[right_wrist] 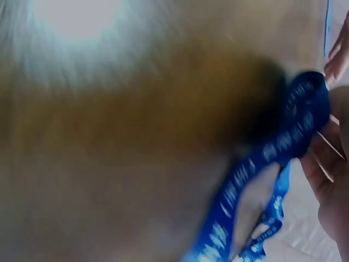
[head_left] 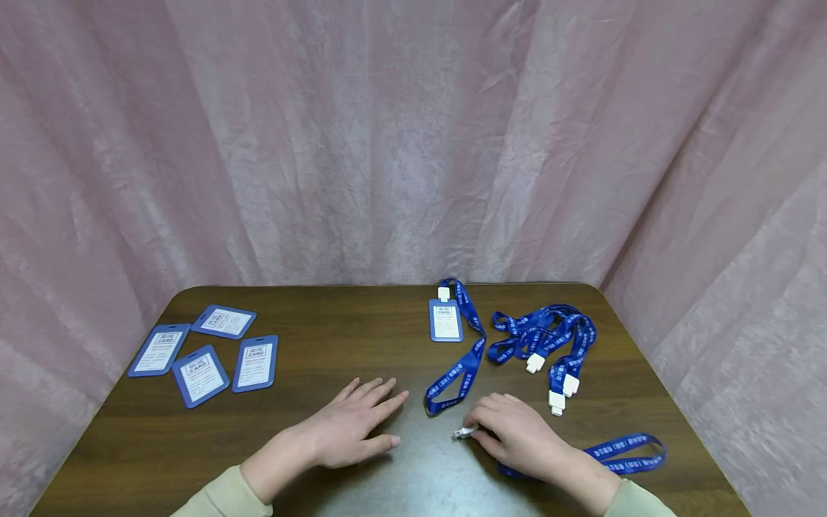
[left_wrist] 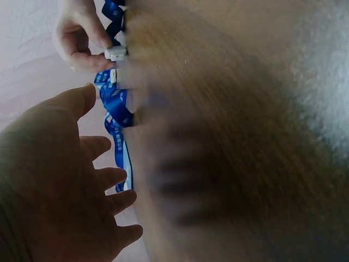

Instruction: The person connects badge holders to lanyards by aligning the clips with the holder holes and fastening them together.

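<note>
My right hand (head_left: 517,434) pinches the white clip (head_left: 464,432) of a blue lanyard (head_left: 625,454) between thumb and fingers, low over the table. The lanyard's printed strap runs back under the wrist and loops out to the right; its strap (right_wrist: 234,177) fills much of the right wrist view. With fingers spread and straight, my left hand (head_left: 345,431) is palm down to the left of the clip and holds nothing. Between the hands and a little farther back lies the strap of another blue lanyard (head_left: 466,370), joined to a badge holder (head_left: 446,321).
Several blue-framed badge holders (head_left: 255,364) lie loosely grouped on the left of the brown wooden table (head_left: 349,323). At the right, several more blue lanyards (head_left: 549,330) with white clips are heaped together. A pink curtain (head_left: 388,143) hangs behind the table.
</note>
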Tool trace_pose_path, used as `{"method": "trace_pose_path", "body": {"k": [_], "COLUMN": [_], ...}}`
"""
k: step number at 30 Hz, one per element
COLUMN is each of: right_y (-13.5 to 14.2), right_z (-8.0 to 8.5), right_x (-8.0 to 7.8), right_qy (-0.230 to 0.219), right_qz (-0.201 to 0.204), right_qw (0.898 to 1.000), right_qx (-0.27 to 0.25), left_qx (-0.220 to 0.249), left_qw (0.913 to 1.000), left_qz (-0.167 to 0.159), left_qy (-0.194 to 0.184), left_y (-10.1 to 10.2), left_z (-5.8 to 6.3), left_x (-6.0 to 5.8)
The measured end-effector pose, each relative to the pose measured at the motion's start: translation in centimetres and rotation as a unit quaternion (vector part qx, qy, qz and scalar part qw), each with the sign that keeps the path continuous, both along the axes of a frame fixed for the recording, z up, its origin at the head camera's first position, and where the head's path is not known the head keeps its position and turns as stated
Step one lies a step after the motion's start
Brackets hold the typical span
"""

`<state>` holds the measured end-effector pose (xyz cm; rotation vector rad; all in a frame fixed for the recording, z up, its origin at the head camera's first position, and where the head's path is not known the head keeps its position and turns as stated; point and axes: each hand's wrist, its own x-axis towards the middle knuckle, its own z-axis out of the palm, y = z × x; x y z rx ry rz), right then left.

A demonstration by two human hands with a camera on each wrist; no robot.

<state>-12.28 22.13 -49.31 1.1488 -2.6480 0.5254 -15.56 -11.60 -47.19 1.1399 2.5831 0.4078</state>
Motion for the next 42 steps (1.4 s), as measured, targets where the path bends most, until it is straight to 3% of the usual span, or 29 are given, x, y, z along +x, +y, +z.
{"method": "trace_pose_path", "body": {"k": [4, 9, 14, 19, 24, 29, 36, 42], "right_y": [-0.6, -0.9, -0.6, -0.1, -0.2, -0.5, -0.5, -0.6], "right_z": [-0.7, -1.1, -0.7, -0.8, -1.1, -1.2, -1.1, -1.2], "right_x": [0.3, 0.8, 1.4, 1.7, 1.1, 0.8, 0.8, 0.8], "right_qy": [0.019, -0.009, -0.064, -0.074, -0.075, -0.074, -0.054, -0.047], "right_qz": [-0.014, -0.023, -0.102, -0.160, -0.165, -0.159, -0.153, -0.145], "right_qw": [0.999, 0.999, 0.993, 0.984, 0.983, 0.984, 0.987, 0.988], "right_qx": [-0.025, -0.035, -0.002, 0.028, 0.014, 0.016, 0.004, -0.004], "left_qx": [-0.003, -0.010, -0.013, -0.010, -0.025, -0.064, -0.074, -0.077], "left_qw": [1.0000, 0.9997, 0.9994, 0.9925, 0.9694, 0.9484, 0.9425, 0.9431], "left_qz": [-0.002, -0.007, 0.003, 0.083, 0.197, 0.283, 0.312, 0.303], "left_qy": [0.005, 0.019, 0.031, 0.088, 0.144, 0.129, 0.096, 0.112], "left_y": [0.0, -0.1, -0.4, -2.8, -8.2, -12.5, -14.6, -14.8], "left_z": [0.0, -0.2, -0.6, -1.7, -2.3, -1.8, -2.2, -2.4], "left_x": [0.1, 0.3, 0.4, -1.2, -3.2, -3.7, -4.1, -4.2]}}
